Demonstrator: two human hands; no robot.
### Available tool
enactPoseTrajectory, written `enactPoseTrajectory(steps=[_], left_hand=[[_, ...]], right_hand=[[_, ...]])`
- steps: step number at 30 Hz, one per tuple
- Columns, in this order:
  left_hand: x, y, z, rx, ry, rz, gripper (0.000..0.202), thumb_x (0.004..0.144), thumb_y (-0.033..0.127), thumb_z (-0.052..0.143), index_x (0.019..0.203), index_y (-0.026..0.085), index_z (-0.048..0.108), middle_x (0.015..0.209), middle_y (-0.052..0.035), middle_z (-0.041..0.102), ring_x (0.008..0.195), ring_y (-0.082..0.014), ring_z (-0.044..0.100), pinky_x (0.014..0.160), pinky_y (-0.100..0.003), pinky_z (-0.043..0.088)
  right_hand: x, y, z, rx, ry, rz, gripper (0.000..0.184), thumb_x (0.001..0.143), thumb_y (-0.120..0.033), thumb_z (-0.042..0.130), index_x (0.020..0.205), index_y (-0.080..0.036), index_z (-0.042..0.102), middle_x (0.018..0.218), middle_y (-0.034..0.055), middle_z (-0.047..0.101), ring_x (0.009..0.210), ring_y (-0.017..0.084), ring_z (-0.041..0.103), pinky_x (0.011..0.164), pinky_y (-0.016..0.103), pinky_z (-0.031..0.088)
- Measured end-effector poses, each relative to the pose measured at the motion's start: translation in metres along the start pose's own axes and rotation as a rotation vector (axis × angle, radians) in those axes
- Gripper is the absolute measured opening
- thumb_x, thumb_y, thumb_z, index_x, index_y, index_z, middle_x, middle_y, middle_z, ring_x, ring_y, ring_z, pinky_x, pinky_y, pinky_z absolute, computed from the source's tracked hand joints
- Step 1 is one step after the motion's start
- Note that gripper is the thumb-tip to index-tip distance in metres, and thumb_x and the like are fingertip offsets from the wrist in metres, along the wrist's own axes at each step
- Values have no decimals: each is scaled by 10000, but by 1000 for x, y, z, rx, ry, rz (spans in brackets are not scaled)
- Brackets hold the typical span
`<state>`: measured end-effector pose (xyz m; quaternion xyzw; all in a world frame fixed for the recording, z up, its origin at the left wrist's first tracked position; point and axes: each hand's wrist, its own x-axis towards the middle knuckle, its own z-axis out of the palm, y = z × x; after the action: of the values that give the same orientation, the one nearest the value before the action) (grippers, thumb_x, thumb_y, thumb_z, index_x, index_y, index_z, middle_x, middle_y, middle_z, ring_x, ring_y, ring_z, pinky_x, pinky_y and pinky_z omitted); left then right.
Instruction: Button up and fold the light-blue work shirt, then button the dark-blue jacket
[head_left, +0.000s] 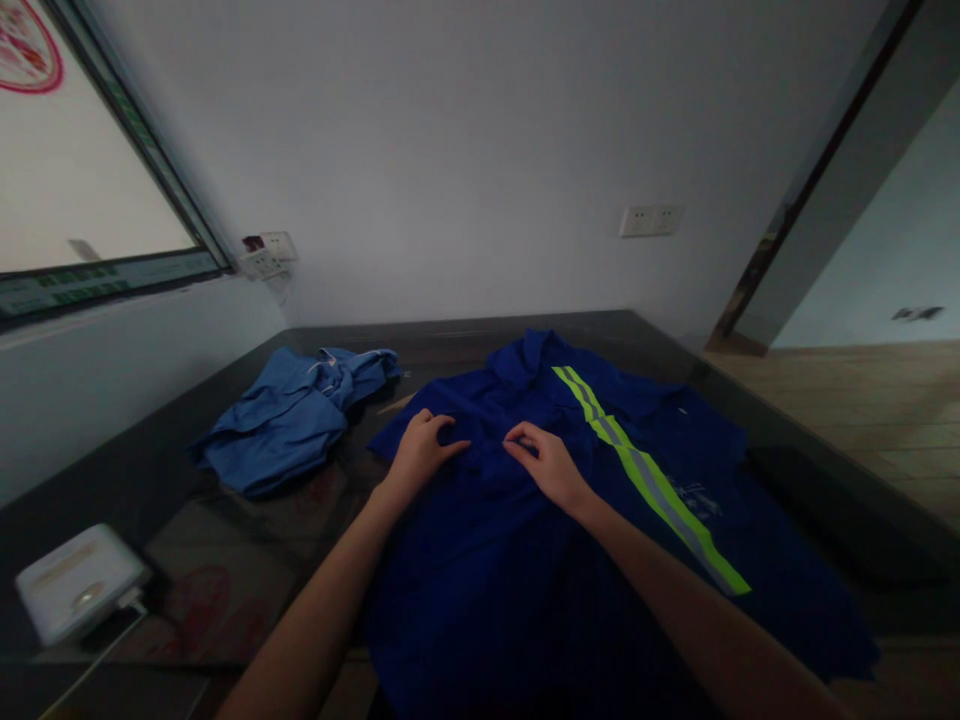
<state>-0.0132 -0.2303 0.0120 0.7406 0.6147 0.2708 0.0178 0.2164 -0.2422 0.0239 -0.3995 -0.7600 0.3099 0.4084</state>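
Observation:
A dark blue work shirt [525, 560] with a yellow and grey reflective stripe [645, 475] lies spread on the dark table [187, 420]. My left hand [420, 450] pinches a fold of its cloth near the middle of the chest. Beside it, my right hand [544, 460] grips the same fabric with curled fingers. The two hands are a short way apart, both resting on the shirt below its collar [532, 350].
A lighter blue garment [292, 415] lies crumpled at the back left of the table. A white box [79, 580] with a cable sits at the front left corner. Wall sockets [651, 220] are behind. A doorway and wooden floor [862, 400] lie to the right.

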Motion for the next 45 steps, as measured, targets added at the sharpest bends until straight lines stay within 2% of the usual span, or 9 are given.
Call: enactPoseTrajectory(steps=[6,11,18,24,28,33,37,41,45], left_hand=[[-6,-1,-1,113,-262,-19,620,707,576,656,1139,133,629,1040,-131,571,1009,-288,548,872,-361,442],[-13,13,-4,276,-302,-13,621,681,533,696,1171,169,589,1086,-138,553,1049,-308,522,876,-376,428],[-21,26,3,383,-173,-5,482,729,505,670,1065,168,597,1062,-139,548,1029,-316,509,905,-453,393],[-12,37,4,188,69,147,464,834,450,573,1253,262,504,1275,-98,460,1232,-284,388,1088,-533,201],[15,50,22,100,-125,284,646,793,553,586,1366,327,393,1445,-87,346,1355,-302,264,1099,-570,166],[56,51,63,71,-372,256,823,729,650,589,1436,399,251,1560,-74,152,1416,-383,70,1036,-684,131],[66,44,82,15,-396,190,464,893,472,455,1344,364,446,1471,-37,387,1396,-312,235,1066,-631,164],[57,32,81,-105,-285,119,365,882,213,461,1225,249,579,1315,-55,572,1284,-211,453,1113,-429,241],[46,11,64,-158,-216,26,331,901,259,409,1147,194,620,1149,-84,672,1094,-217,608,991,-348,405]], right_hand=[[-8,-11,-3,-303,-307,24,381,842,-552,532,953,-214,669,932,48,704,875,222,639,789,322,442],[-40,-29,-26,-409,-444,-2,623,688,-621,668,1165,-225,607,1151,85,653,1039,280,604,899,383,447],[-116,19,-73,-736,-213,148,551,731,-415,695,1242,-241,584,1209,125,614,1107,301,580,944,449,455],[-162,65,-77,-925,140,139,464,686,-379,720,1133,-267,659,1252,137,559,1177,366,506,946,529,430],[-160,66,-71,-910,117,146,676,729,-382,667,1366,-341,444,1480,92,340,1330,383,332,998,604,349],[-150,59,-73,-837,-76,257,651,780,-402,606,1393,-379,386,1484,66,356,1359,369,290,1029,683,224],[-146,50,-75,-786,-133,253,529,794,-320,574,1318,-331,500,1459,71,398,1370,347,275,1061,668,171],[-137,41,-74,-742,-188,265,524,734,-142,516,1242,-263,553,1472,69,374,1379,322,263,1084,652,139],[-121,40,-75,-706,-291,212,561,678,-66,483,1210,-231,555,1478,70,361,1387,294,254,1103,629,124]])
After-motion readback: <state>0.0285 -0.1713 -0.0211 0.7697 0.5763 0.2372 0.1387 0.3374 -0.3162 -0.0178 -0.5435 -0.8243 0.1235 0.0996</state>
